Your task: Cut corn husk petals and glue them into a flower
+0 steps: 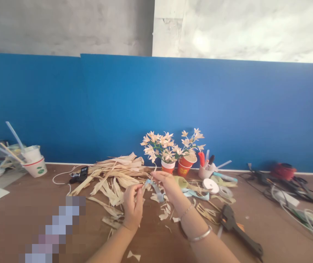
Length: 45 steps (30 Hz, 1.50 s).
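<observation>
My left hand (133, 204) is closed, its thumb and forefinger brought together near the base of a small pale piece. My right hand (167, 182) pinches the upper part of that thin piece, its fingertips close above those of the left. A light blue strip (156, 190) hangs between the two hands. Behind and left of them lies a heap of dried husks (120, 171). Pale husk flowers with green stems (159, 144) stand in a red and white paper cup (168, 166) just beyond my right hand. Small husk scraps (165, 212) lie below the hands.
A dark glue gun (238, 230) lies at the right, near a white tape roll (210, 186). A second red cup (185, 164) holds more flowers. Cables (282, 197) tangle at the far right. A white cup (36, 168) stands left. A blue partition (118, 109) rises behind the table.
</observation>
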### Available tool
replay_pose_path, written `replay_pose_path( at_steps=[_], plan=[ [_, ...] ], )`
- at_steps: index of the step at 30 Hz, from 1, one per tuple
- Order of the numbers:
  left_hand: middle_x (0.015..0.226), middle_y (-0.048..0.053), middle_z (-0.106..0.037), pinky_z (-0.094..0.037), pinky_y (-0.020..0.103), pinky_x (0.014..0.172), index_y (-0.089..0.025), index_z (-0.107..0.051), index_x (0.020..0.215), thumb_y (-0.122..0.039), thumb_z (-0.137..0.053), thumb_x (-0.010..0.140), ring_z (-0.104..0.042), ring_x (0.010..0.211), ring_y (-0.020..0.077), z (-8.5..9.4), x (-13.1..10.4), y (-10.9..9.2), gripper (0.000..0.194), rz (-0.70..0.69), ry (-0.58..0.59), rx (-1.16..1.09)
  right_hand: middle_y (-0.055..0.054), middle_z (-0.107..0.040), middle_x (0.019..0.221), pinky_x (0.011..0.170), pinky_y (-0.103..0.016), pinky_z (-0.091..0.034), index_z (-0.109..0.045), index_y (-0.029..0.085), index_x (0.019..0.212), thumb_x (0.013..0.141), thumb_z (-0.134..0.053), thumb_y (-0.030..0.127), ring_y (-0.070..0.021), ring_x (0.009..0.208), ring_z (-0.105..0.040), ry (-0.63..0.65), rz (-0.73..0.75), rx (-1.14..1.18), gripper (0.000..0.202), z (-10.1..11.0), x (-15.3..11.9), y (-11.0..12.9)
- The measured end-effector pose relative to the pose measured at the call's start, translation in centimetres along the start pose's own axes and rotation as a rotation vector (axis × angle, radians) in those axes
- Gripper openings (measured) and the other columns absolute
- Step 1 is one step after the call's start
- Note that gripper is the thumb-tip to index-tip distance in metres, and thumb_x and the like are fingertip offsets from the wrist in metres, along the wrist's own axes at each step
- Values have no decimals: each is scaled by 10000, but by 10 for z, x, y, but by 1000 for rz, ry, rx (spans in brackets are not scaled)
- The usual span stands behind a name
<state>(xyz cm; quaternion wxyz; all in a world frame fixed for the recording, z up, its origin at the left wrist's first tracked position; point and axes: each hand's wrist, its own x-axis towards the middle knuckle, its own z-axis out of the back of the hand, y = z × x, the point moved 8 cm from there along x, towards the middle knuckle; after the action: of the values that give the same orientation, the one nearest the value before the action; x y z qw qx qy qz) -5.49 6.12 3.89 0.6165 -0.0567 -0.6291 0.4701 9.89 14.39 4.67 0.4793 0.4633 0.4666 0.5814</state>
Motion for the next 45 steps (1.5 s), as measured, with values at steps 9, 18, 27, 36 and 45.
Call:
replay_pose_path(
  at_steps=[9,18,27,36,45],
  plan=[
    [952,71,-648,-483,380,842,-204,-617,963,-251,-453,905,-596,940,216,-10,0,-4,180,-50,102,-65,-25,-636,644,525,-239,-355,-732,137,736,624,-731,468,-112,542,-466,96,-76,210,349,-10,-19,-7],
    [1014,87,-638,-473,371,862,-189,-530,1113,-241,-474,895,-603,962,206,-16,-7,11,231,102,116,-83,-30,-648,678,608,-273,-387,-729,184,695,705,-674,468,-157,632,-514,45,128,133,290,-17,-37,-1],
    [790,47,-637,-421,336,739,-194,-603,800,-200,-451,904,-570,799,202,-30,-2,-3,184,-55,268,66,33,-518,549,482,-215,-282,-662,169,629,550,-795,408,-84,504,-383,-68,-63,465,284,-2,-35,-23],
    [962,82,-603,-414,359,841,-190,-547,1007,-191,-507,856,-547,936,219,-3,2,-5,156,-7,9,38,3,-576,597,501,-229,-302,-638,166,608,585,-788,412,-96,526,-409,-143,-11,507,289,11,-38,-8],
    [622,4,-544,-252,235,442,-164,-642,703,-562,-458,837,-382,448,84,-52,-17,-18,459,712,411,-524,24,-569,581,516,-242,-349,-587,185,639,640,-757,441,-111,524,-458,-80,58,481,306,8,-46,3]
  ],
)
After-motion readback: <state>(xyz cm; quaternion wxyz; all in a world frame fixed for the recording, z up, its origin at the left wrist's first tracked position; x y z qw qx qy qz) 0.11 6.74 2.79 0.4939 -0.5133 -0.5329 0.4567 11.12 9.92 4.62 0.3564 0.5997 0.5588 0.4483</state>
